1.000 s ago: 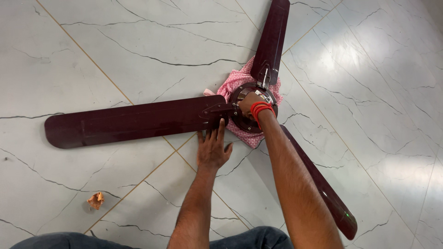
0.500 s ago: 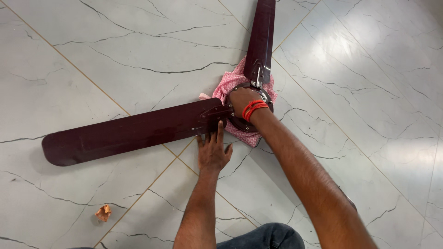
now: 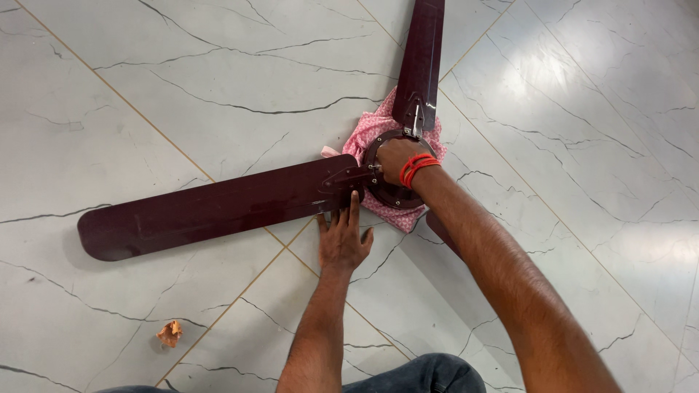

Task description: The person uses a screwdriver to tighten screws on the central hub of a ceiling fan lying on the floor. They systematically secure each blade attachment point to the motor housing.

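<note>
Left hand (image 3: 344, 244) lies flat and open on the floor (image 3: 182, 87), palm down, fingers spread, its fingertips touching the near edge of the long maroon fan blade (image 3: 211, 207) just short of where that blade meets the hub. It grasps nothing. Right hand (image 3: 393, 156) rests on top of the round dark hub (image 3: 397, 175) of the ceiling fan, fingers curled over the metal there; whether they grip a part or only press on it cannot be told. Orange bands (image 3: 416, 167) circle that wrist.

The fan lies on the white marbled floor tiles. From the hub, one blade runs out to the left, a second blade (image 3: 422, 62) runs away toward the top edge, and a third (image 3: 440, 229) passes under the right forearm, mostly hidden. A pink patterned cloth (image 3: 364, 138) sits beneath the hub, showing around its rim. Well away from the hub, below the left blade's tip, a small crumpled brown scrap (image 3: 170, 333) lies on the floor.
</note>
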